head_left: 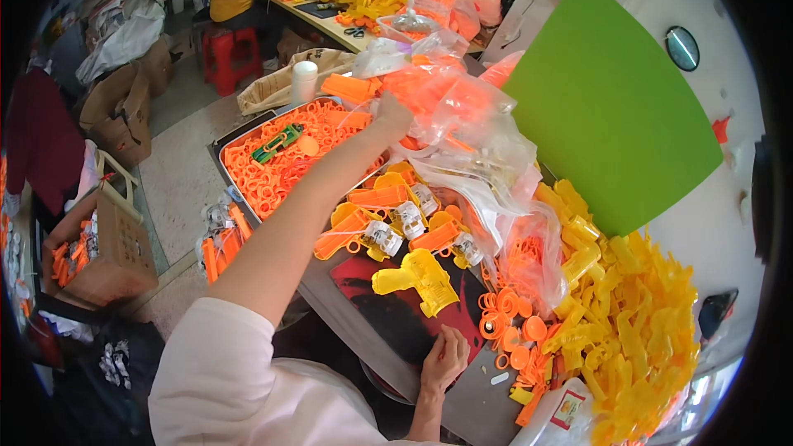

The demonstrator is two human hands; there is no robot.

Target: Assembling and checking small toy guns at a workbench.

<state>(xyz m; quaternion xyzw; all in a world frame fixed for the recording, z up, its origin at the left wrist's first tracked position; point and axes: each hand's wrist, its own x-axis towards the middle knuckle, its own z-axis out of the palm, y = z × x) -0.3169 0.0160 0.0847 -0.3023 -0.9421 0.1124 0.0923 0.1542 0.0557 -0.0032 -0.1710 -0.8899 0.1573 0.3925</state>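
Drawing from the bag while a yellow shell waits. The left hand (395, 114), arm outstretched across the frame, lies at the near edge of the clear bag (462, 103) of orange parts, upper centre; its fingers are hidden, so whether it grasps anything cannot be told. The right hand (447, 357), lower centre, is loosely curled at the edge of the dark mat (376, 306); no part shows in it, though its underside is out of sight. The yellow shell (425, 281) lies flat on the mat, just above the right hand and apart from it.

The step in hand is judged to be the picking of one orange part. Good practice: pinch a single piece and lift it clear of the loose plastic, which could snag. Carry the forearm high over the tray (239, 190) of rings and the orange-and-yellow units (382, 238) at centre, lest a sleeve or elbow scatter them. The right hand should steady the shell before anything is fitted.
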